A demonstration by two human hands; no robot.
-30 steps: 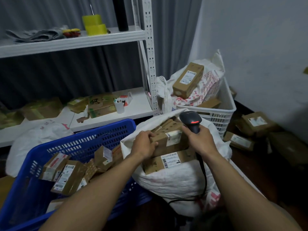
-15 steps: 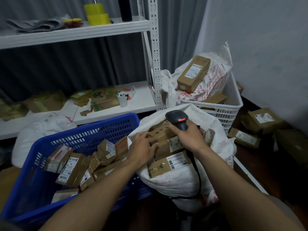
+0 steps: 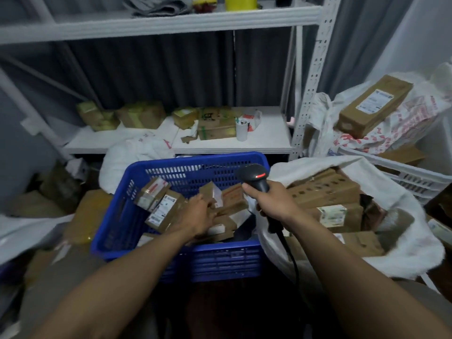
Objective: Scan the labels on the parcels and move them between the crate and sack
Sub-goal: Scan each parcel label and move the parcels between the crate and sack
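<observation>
Before a white metal shelf rack [image 3: 244, 140], the left hand [image 3: 195, 215] lies palm-down on brown cardboard parcels [image 3: 162, 209] inside the blue plastic crate [image 3: 220, 258], its grip indiscernible, while the right hand [image 3: 274, 204], beside the white woven sack [image 3: 396, 243], clutches a black handheld barcode scanner [image 3: 254, 177].

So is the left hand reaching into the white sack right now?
No, the left hand is down among the parcels inside the blue crate, while the white sack sits to its right.
</observation>
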